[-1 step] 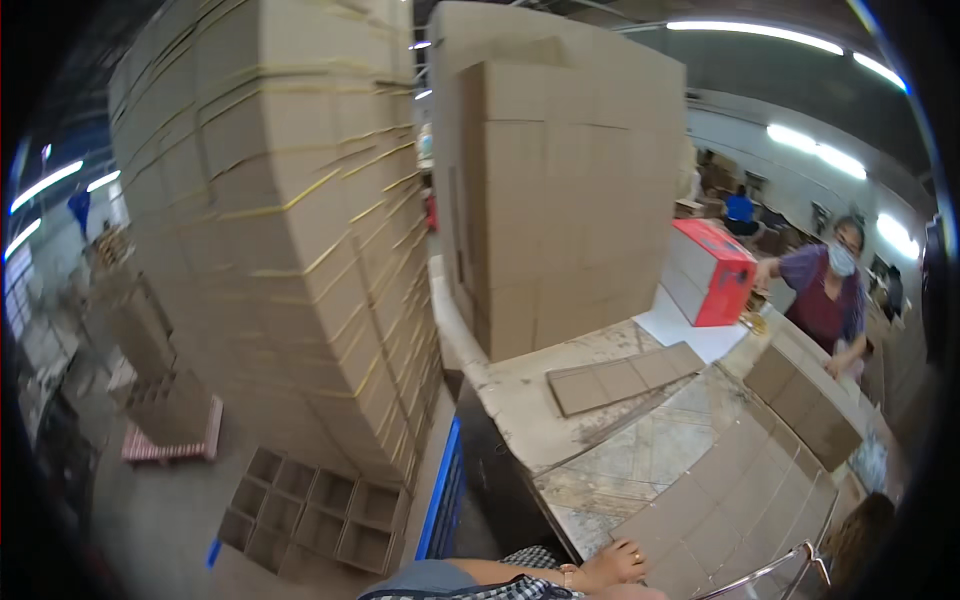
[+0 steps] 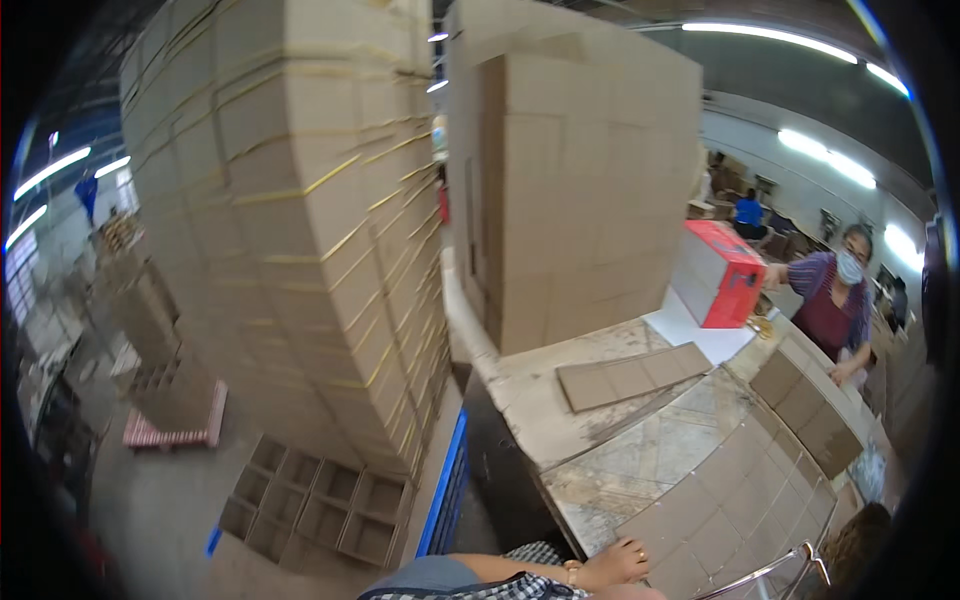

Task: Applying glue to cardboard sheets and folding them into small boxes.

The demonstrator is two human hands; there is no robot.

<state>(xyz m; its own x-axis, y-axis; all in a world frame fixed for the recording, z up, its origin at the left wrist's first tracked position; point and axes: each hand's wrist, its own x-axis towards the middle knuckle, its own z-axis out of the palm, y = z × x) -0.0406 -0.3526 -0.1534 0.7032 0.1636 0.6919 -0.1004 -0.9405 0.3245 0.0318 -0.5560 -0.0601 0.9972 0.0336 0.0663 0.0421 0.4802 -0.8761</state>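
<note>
At the lower edge my left hand (image 2: 618,563), with a ring and a bracelet, rests at the near left corner of a scored cardboard sheet (image 2: 715,525). Its fingers are loosely bent and nothing shows between them. A small patch of skin below it is cut off by the picture's edge, and I cannot tell what it belongs to. My right hand does not show clearly. A thin shiny metal frame (image 2: 765,575) crosses the sheet's near right part. Farther along the worktable (image 2: 520,400) lies a narrow cardboard strip (image 2: 632,377).
A masked co-worker (image 2: 835,295) stands across the table beside a red and white box (image 2: 718,275) and cardboard pieces (image 2: 805,410). Tall cardboard stacks (image 2: 600,200) and strapped bundles (image 2: 310,220) rise ahead and left. A divided cardboard insert (image 2: 315,505) sits low beside blue edging (image 2: 443,490).
The view has turned slightly, so the stacks and the co-worker sit a little farther right. My left hand rests in nearly the same place at the sheet's corner.
</note>
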